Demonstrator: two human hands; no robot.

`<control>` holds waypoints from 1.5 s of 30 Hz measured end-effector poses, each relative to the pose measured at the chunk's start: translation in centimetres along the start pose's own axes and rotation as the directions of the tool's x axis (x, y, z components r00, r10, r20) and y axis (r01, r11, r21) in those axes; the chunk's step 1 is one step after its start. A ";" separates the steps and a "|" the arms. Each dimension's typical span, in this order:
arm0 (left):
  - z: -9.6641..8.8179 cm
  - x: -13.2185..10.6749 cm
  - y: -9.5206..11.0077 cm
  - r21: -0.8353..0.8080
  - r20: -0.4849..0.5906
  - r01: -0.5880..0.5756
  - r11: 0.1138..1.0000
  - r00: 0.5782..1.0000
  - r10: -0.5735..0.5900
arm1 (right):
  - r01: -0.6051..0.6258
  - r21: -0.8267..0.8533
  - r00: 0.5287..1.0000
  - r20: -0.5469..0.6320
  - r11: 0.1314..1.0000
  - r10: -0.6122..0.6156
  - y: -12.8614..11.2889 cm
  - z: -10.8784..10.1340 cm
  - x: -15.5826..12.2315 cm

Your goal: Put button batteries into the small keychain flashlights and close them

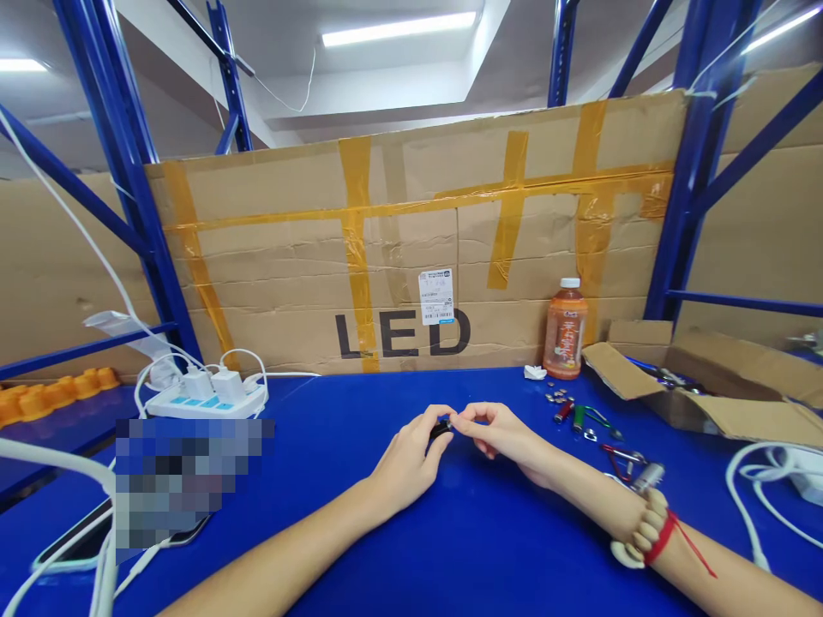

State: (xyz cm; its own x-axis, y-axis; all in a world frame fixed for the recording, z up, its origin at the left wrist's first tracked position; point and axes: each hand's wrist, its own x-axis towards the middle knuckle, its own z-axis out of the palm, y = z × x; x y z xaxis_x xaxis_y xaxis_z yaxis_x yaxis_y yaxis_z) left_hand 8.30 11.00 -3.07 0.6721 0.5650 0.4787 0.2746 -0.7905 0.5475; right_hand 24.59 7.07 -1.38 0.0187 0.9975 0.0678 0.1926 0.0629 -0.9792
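Note:
Above the middle of the blue tabletop, my left hand [411, 454] grips a small black cylindrical piece [441, 428] between thumb and fingers. My right hand [498, 433] meets it from the right, thumb and index finger pinched together at the end of the piece. Whether a tiny part sits in that pinch is hidden by the fingertips. Right of my right hand lie a short red piece [564, 410], a green piece with a carabiner-like loop [588, 419], a red carabiner-like piece [618, 461] and several small metal bits [558, 395].
At the back right stand an orange drink bottle [566, 334] and an opened cardboard box [698, 403] with metal parts. A white power strip [202, 398] with cables is at the left, near a phone [74, 544]. Taped cardboard [289, 283] closes off the back; white cable [746, 488] lies right.

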 end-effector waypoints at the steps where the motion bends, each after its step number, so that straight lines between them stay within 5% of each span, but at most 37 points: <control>1: 0.0 0.0 0.0 -0.002 -0.001 -0.016 1.000 1.000 0.016 | 0.000 0.001 1.000 -0.004 1.000 0.000 0.1 0.0 0.0; 17: 0.1 0.4 -0.1 0.049 -0.039 0.021 0.999 0.999 -0.019 | -0.019 0.000 0.999 -0.042 1.000 0.019 0.5 0.5 0.2; 30: -0.2 0.4 0.4 0.145 -0.007 0.171 0.975 0.985 -0.172 | 0.069 0.034 0.987 -0.150 0.997 -0.063 0.7 0.7 0.4; 45: -0.1 0.3 0.4 0.165 -0.025 0.187 0.968 0.982 -0.186 | 0.071 0.014 0.991 -0.115 0.997 -0.069 0.8 0.6 0.5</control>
State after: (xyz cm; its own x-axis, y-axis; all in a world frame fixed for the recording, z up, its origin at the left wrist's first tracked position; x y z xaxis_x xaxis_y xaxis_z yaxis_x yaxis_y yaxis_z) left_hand 8.56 10.87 -2.58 0.5923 0.7075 0.3856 0.5052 -0.6989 0.5063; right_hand 24.14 7.64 -2.20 0.1186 0.9805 0.1568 0.1793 0.1341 -0.9746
